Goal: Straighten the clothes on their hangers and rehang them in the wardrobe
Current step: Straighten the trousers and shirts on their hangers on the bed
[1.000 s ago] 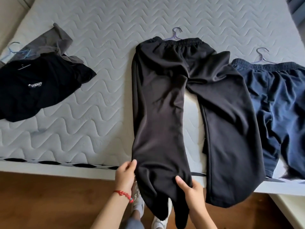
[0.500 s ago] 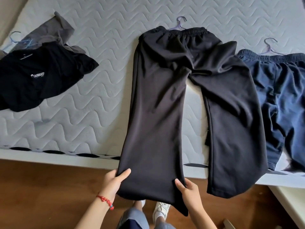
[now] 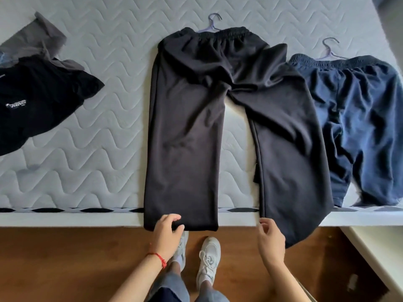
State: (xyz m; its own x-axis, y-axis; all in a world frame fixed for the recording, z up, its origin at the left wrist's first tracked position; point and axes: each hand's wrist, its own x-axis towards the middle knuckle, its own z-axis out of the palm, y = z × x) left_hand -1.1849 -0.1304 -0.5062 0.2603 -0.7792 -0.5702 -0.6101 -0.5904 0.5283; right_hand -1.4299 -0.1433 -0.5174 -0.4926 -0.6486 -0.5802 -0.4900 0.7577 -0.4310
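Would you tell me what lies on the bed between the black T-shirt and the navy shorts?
In the head view, the black trousers lie between the black T-shirt and the navy shorts, with bare mattress left of them.

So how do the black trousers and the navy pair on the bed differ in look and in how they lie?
The black trousers are long, their hems hanging past the mattress edge; the navy trousers look shorter and end on the bed. The black pair lies fairly smooth with legs spread apart; the navy pair is more rumpled. The left hand grips a black hem; nothing touches the navy pair. Both lie waistband away, on hangers whose hooks show.
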